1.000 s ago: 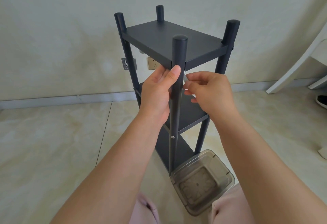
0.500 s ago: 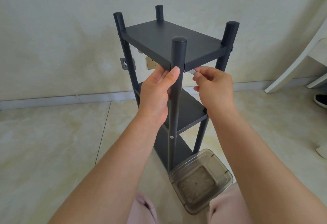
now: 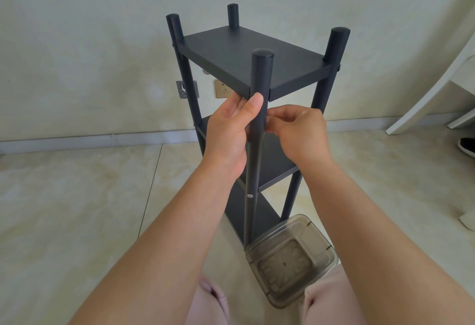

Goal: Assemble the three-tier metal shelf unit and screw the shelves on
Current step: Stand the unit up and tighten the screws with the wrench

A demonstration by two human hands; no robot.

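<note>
I saw the left hand [image 3: 228,134] wrapped round the near front post [image 3: 258,124] just under the top shelf [image 3: 246,54], thumb up along the post. The right hand [image 3: 299,132] was bunched w/ fingertips together against the post's right side; couldn't tell what they pinched, if anything. The dark 3-tier shelf unit [image 3: 270,160] stood upright on the tiled floor [image 3: 77,209], near the wall. A clear plastic container [image 3: 290,260] sat at its base, beside the person's knees.
</note>
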